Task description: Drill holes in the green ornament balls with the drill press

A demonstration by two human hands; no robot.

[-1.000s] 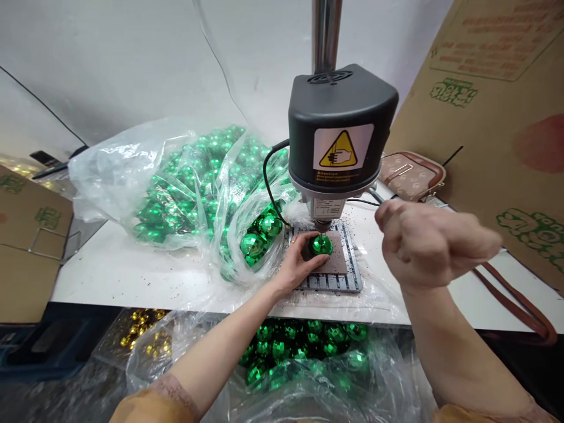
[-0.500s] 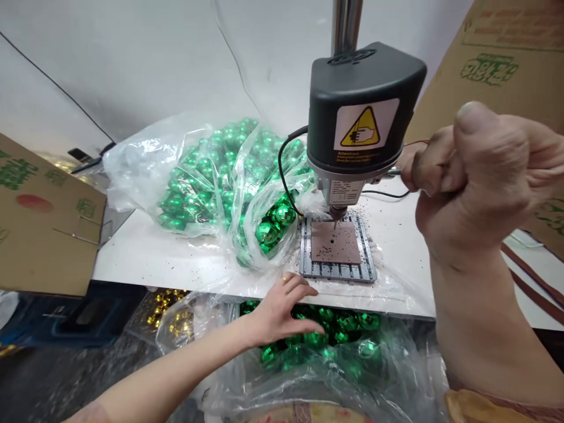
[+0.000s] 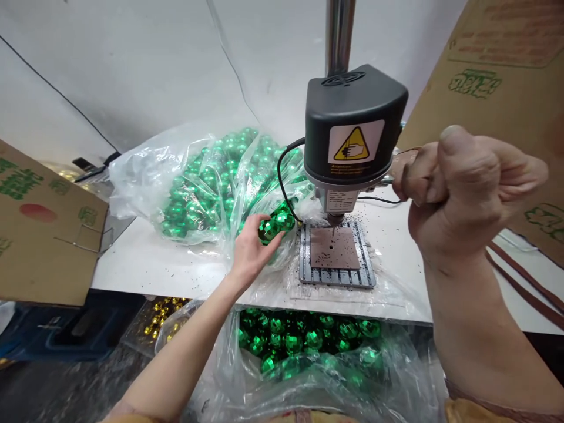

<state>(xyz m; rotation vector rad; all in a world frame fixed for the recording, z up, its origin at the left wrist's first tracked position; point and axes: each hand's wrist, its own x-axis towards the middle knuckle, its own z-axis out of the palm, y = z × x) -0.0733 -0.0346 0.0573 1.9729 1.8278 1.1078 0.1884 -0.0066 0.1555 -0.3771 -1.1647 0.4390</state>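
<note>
Left of the drill (image 3: 355, 141), the left hand (image 3: 252, 245) has thumb and fingers parted around a green ball (image 3: 267, 231) at the mouth of the bag (image 3: 147, 170), its grip unclear; right of the drill, the right hand (image 3: 462, 188) is folded tight around the handle (image 3: 388, 181). Picking out the green ball seems the step in hand, likely calling next for a firm pinch and lift toward the board (image 3: 337, 257) under the drill.

Baubles (image 3: 285, 221): mirror-gloss, faceted | Bag, left (image 3: 141, 182): clear plastic film, shiny, crinkled | Drill housing (image 3: 352, 106): plastic-looking, smooth, satin black | Column, far (image 3: 338, 35): polished metal | Base plate (image 3: 368, 277): grey, metallic-looking, slotted | Board (image 3: 343, 258): matt, speckled with debris | Tabletop (image 3: 141, 264): smooth, white | Carton, right (image 3: 506, 123): matt printed cardboard
</note>
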